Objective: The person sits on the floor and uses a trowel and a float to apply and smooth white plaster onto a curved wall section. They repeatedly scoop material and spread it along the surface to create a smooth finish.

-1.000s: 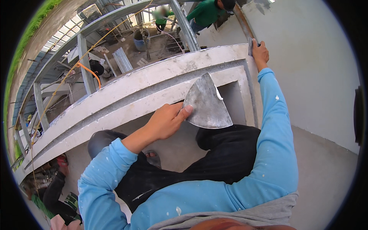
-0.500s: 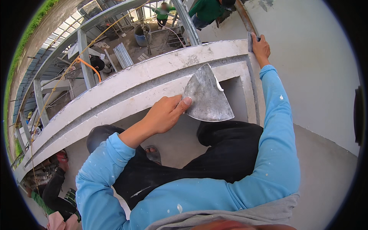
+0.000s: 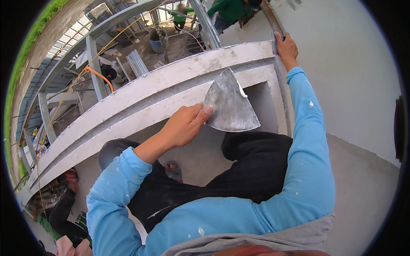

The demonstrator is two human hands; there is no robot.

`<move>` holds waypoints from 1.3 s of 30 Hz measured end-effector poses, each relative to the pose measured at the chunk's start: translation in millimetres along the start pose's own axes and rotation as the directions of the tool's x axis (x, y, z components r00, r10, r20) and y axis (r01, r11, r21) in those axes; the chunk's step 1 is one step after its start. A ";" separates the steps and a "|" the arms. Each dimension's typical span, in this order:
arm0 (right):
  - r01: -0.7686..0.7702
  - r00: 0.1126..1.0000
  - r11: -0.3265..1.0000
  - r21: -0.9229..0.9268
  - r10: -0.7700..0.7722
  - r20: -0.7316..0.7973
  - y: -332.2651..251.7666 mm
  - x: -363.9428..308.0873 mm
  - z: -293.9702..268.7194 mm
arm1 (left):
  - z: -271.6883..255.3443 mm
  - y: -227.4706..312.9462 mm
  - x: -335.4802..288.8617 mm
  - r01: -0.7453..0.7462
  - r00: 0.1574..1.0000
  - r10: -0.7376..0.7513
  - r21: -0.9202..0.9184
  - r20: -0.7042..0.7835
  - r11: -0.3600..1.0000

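My left hand [image 3: 184, 124] grips a broad, fan-shaped metal putty knife [image 3: 230, 106], thumb on top of the blade. A streak of white putty [image 3: 242, 90] clings to its right edge. The blade is held above the white curved parapet [image 3: 171, 73], which has a grey groove running along it. Out at the parapet's far right end, my right hand [image 3: 288, 51] is closed round a small grey scraper [image 3: 274, 44]. That scraper's blade is against the parapet's top corner, near the wall; its handle is mostly hidden by my fingers.
A tall pale wall [image 3: 341, 72] rises at right. Beyond the parapet are metal framing [image 3: 92, 59], a yellow rope [image 3: 109, 45], an orange hose [image 3: 101, 76] and a blue drum [image 3: 157, 40] below. Co-workers in green [image 3: 230, 10] stand past the parapet; another person's legs [image 3: 64, 213] show lower left.
My right hand and the small scraper have shifted slightly left and up at the parapet's end. The left hand still holds the putty knife in nearly the same place.
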State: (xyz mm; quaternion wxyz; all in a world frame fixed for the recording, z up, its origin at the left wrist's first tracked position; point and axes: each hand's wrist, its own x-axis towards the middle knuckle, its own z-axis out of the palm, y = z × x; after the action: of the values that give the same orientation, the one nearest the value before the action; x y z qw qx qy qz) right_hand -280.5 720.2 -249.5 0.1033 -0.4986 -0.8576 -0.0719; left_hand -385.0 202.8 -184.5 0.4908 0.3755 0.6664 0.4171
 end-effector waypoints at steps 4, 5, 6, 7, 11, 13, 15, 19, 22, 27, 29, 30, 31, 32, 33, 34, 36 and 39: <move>0.017 1.000 1.000 -0.006 -0.017 0.008 2.4 -1.6 -5.0 | 1.7 0.4 -1.3 0.011 1.000 -0.010 -0.040 0.009 0.999; -0.015 1.000 1.000 -0.001 0.015 0.021 3.3 -0.4 -7.2 | 1.1 0.1 -1.0 0.033 0.999 -0.032 -0.049 0.016 0.998; -0.049 0.999 0.999 0.008 0.049 -0.007 3.9 1.2 -9.5 | 0.6 -0.1 -1.3 0.027 1.000 -0.026 -0.031 0.011 0.999; -0.018 0.999 1.000 -0.014 0.018 0.026 3.6 -0.4 -9.3 | 0.4 -0.2 -1.5 0.019 1.000 -0.019 -0.012 0.010 1.000; -0.055 0.998 0.998 -0.041 0.056 0.032 2.7 -1.0 -11.1 | -0.9 0.3 -0.5 0.043 0.999 -0.042 -0.054 0.028 0.998; -0.051 0.998 0.998 -0.024 0.052 0.030 2.0 -2.4 -10.4 | -2.5 1.7 -0.9 0.045 0.999 -0.044 -0.031 0.015 0.999; 0.082 0.995 0.997 -0.003 -0.082 0.053 2.4 -1.8 -8.7 | -2.9 3.2 1.1 0.041 0.999 -0.040 -0.022 0.020 0.999; -0.036 0.999 0.999 0.003 0.036 -0.033 6.3 2.2 -8.3 | -3.9 5.6 1.1 0.028 1.000 -0.028 -0.021 0.001 0.999; 0.070 0.997 0.997 -0.030 -0.069 0.028 8.4 5.1 -8.6 | -3.6 5.2 0.9 0.030 1.000 -0.030 0.009 0.001 0.999; 0.027 1.000 1.000 0.008 -0.027 0.002 7.1 2.9 -10.6 | -2.9 1.9 2.6 0.043 0.999 -0.043 -0.029 0.000 0.999; 0.112 0.993 0.994 0.001 -0.112 0.039 5.8 1.7 -11.2 | -0.9 0.7 3.2 0.057 0.998 -0.057 -0.045 -0.005 0.997; 0.061 0.998 0.998 -0.020 -0.062 -0.018 5.1 0.3 -10.8 | -0.2 0.3 3.5 0.061 0.998 -0.060 -0.054 0.007 0.997; 0.035 0.999 0.999 -0.020 -0.034 0.009 4.8 0.6 -11.7 | -0.1 0.1 3.2 0.070 0.997 -0.069 -0.059 0.022 0.996; -0.015 0.999 1.000 -0.027 0.014 -0.045 3.8 -0.3 -11.7 | -1.0 0.1 2.9 0.090 0.996 -0.088 -0.061 0.025 0.994; -0.037 0.998 0.999 -0.002 0.036 -0.048 3.5 -0.4 -12.3 | -1.0 0.4 2.4 0.086 0.996 -0.085 -0.049 0.018 0.995; 0.016 1.000 1.000 0.009 -0.016 0.009 2.6 -1.5 -11.1 | -0.6 0.6 2.2 0.090 0.996 -0.089 -0.038 0.013 0.995; 0.132 0.989 0.991 0.034 -0.133 0.057 1.5 -2.1 -8.5 | 0.5 0.5 3.9 0.082 0.997 -0.082 -0.029 0.012 0.996; 0.022 1.000 0.999 0.049 -0.022 0.011 0.2 -2.4 -5.3 | -1.7 -0.3 3.9 0.065 0.998 -0.065 -0.011 -0.011 0.998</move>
State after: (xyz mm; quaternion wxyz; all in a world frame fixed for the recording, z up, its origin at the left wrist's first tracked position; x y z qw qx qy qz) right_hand -278.6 717.0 -244.9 0.1095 -0.4869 -0.8651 -0.0493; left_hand -387.6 205.9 -185.8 0.5025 0.3485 0.6787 0.4067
